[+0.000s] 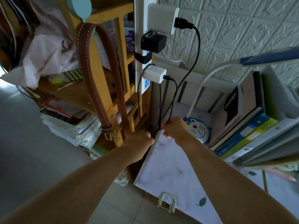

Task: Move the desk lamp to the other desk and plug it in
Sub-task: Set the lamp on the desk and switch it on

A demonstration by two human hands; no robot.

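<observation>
- Here, both hands work at the near corner of the desk [169, 159], side by side with a small gap between them, and each is curled around black cable [171, 109].
- The left hand [139, 139] is closed in a fist on the strands that drop into the gap beside the desk; which strand it holds cannot be told.
- The right hand [174, 128] pinches a loop of cable just above the desk corner, probably to gather slack or sort the lamp's lead from the others.
- The desk lamp [196, 128] stands just beyond the right hand, its cartoon-faced base on the desk, its white gooseneck rising up and away to a blue head.
- Straight above the hands hangs a power strip [139, 50] carrying a white charger [156, 75], a black adapter [153, 41] and a larger white block; the cables run down from these to the hands.
- Whether the lamp's own lead is one of those plugged in cannot be told.
- Right of the right hand, a white organiser [283, 126] holds books [246, 126] standing on edge.
- Left of the left hand, a wooden shelf [103, 94] holds stacked papers, with a brown belt [90, 70] hanging in front.
</observation>
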